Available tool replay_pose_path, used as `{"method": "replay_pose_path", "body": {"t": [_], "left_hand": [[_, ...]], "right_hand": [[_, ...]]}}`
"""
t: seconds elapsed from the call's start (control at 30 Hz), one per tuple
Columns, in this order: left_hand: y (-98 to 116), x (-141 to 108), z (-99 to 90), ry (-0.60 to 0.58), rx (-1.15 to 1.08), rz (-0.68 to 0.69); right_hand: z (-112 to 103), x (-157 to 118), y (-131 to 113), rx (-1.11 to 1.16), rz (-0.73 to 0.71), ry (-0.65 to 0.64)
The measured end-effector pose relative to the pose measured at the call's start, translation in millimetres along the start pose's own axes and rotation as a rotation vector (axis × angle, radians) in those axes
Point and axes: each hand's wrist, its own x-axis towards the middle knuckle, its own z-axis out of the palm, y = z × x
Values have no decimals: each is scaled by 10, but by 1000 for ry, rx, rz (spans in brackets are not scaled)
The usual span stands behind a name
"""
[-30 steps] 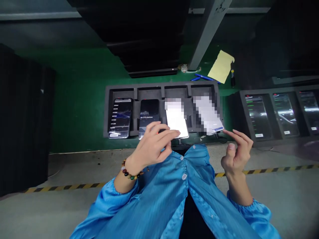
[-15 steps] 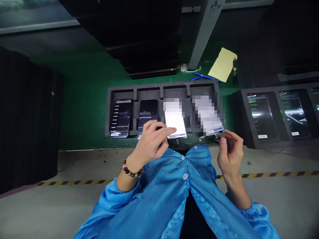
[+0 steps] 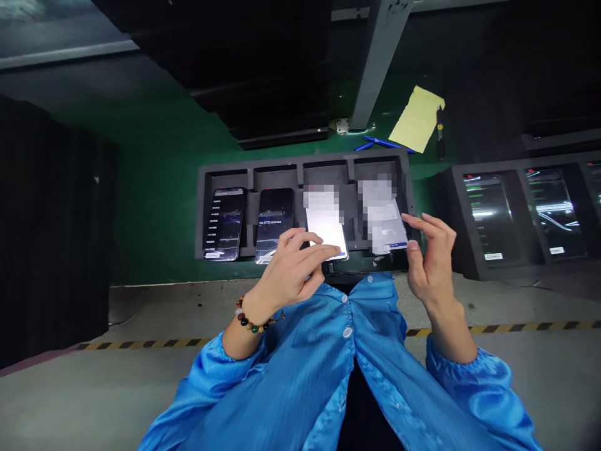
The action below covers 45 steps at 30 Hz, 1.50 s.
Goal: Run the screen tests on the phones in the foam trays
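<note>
A dark foam tray (image 3: 200, 213) holds a row of phones. My left hand (image 3: 293, 266), fingers stretched out, lies over the lower part of the white-lit phone (image 3: 323, 233), its index fingertip at the bottom of the screen. Part of a phone reading "No OTG devices" (image 3: 272, 210) is hidden behind that hand. At the tray's left end is a phone with a dark list screen (image 3: 225, 219). My right hand (image 3: 432, 260) is beside the right edge of the rightmost phone (image 3: 389, 228), thumb and fingers apart, fingertips close to its side. Whether they touch it is unclear.
A second dark tray (image 3: 516, 188) with more phones stands at the right. Behind the near tray are blue pens (image 3: 385, 144), yellow paper (image 3: 417, 119) and a dark pen-like tool (image 3: 440, 138). A grey metal post (image 3: 380, 62) rises from the green bench (image 3: 150, 207).
My right hand has gone from the rightmost phone's lower corner up to its right side, and that phone now lies straighter. My left index fingertip has shifted slightly right and down on the lit screen.
</note>
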Motion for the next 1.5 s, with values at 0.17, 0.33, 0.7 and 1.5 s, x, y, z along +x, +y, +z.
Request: {"method": "replay_pose_path", "body": {"t": [0.17,0.33,0.7,1.5], "left_hand": [[46,12,33,-13,-6,42],[68,35,51,-27,-39,50],[8,81,-116,33,17,-19],[-855,-689,-875,399,334,-1015]], "right_hand": [[42,75,32,-26,7,-118],[18,71,69,6,17,-60],[-18,140,49,61,39,-55],[132,-447,-118,8,193,31]]}}
